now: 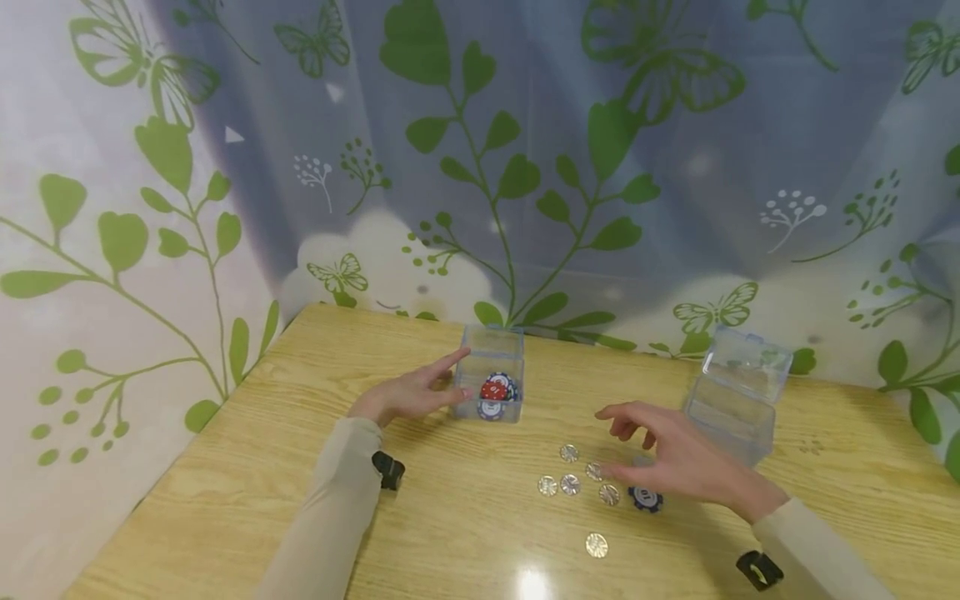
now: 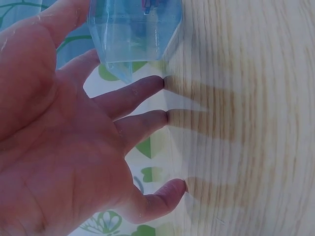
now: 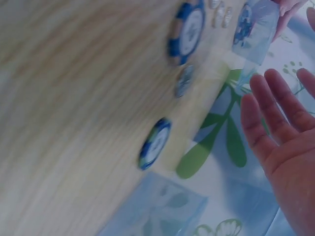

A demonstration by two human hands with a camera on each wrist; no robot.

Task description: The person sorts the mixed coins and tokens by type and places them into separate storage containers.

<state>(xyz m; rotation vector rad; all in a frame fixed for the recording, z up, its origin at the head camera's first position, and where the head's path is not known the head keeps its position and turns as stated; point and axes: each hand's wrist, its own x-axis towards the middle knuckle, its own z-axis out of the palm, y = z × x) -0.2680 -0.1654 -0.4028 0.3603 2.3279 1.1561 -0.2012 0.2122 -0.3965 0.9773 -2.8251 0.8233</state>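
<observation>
My left hand [image 1: 411, 394] is beside a clear plastic box [image 1: 516, 412] with its lid raised, thumb and forefinger against its left side. In the left wrist view the other fingers [image 2: 142, 128] spread out, their tips at the tabletop. Red and blue-and-white poker chips [image 1: 495, 390] lie inside that box. My right hand [image 1: 671, 454] hovers over the table with loosely bent fingers, holding nothing. Several shiny silver coins [image 1: 570, 484] lie below and left of it. A dark blue poker chip [image 1: 646, 499] rests just under the hand; another blue chip [image 3: 155, 143] shows in the right wrist view.
A second clear box [image 1: 738, 412], lid raised, stands at the right behind my right hand. One coin [image 1: 597, 546] lies nearer the front, apart from the others. A patterned curtain [image 1: 525, 167] hangs along the back of the wooden table [image 1: 450, 533].
</observation>
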